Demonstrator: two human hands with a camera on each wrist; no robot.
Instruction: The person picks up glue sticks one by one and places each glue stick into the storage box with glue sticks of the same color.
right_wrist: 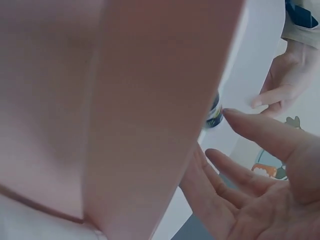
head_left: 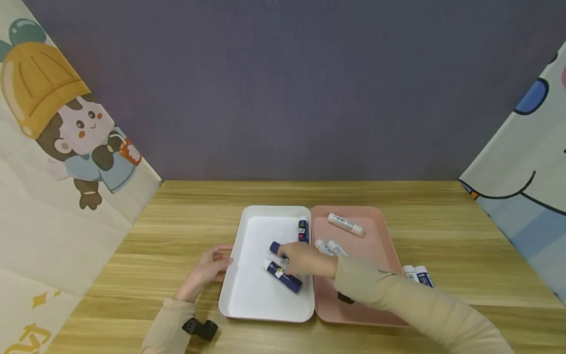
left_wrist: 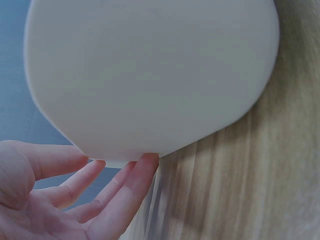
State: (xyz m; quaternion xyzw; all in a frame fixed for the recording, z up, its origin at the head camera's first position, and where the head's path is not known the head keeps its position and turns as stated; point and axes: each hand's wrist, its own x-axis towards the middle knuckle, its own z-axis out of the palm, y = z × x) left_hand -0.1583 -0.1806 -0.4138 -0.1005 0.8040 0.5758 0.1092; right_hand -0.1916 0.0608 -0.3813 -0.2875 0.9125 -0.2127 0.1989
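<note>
Glue stick (head_left: 275,247): lay in the white tray (head_left: 258,301) at the right hand (head_left: 306,258); could not tell whether pinched by its fingers. Could have rolled into the dark blue stick (head_left: 289,281) nearby if fumbled. Touched tray's wall with left hand (head_left: 209,266), fingers spread.
</note>
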